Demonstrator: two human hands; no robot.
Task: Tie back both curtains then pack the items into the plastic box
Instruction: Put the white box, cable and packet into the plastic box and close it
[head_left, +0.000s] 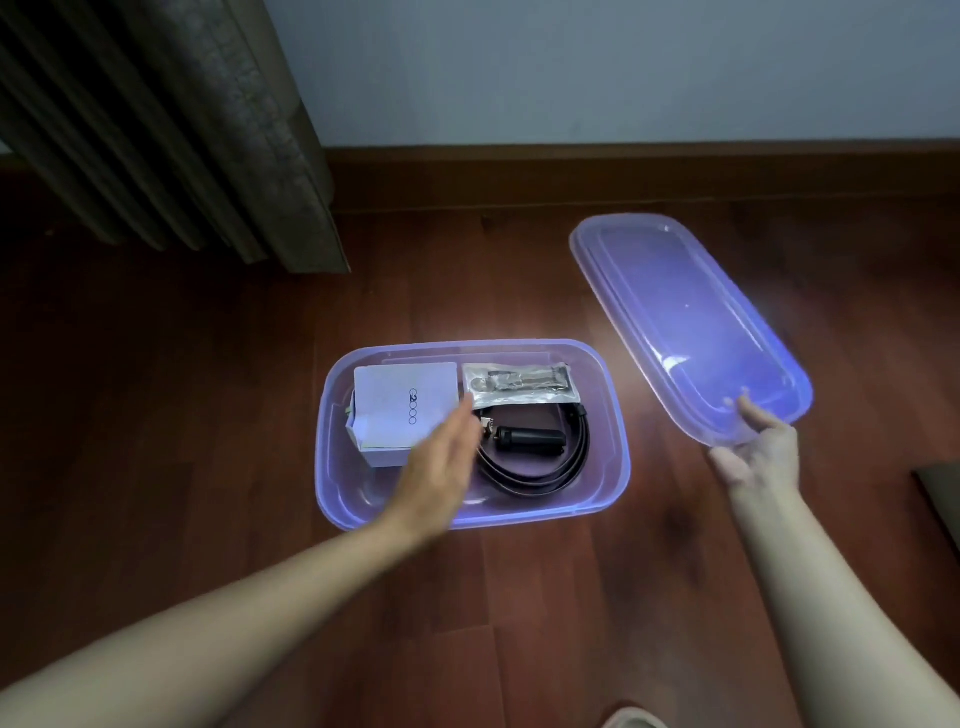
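A translucent purple plastic box (613, 415) stands open on the wooden floor. Inside lie a white carton (400, 400), a clear packet of small metal parts (519, 387), a coiled black strap (561, 462) and a short black cylinder (530, 439). My left hand (441, 462) hovers over the box with straight fingers, above the carton's right edge, holding nothing. My right hand (758, 452) grips the near end of the purple lid (691, 332), thumb on top and fingers below, with the lid raised and tilted to the right of the box.
A dark grey curtain (171, 130) hangs at the back left, reaching the floor. A brown skirting board (623, 161) runs under a pale wall. A dark flat object (943, 499) shows at the right edge. A pale slipper tip (636, 719) is at the bottom edge.
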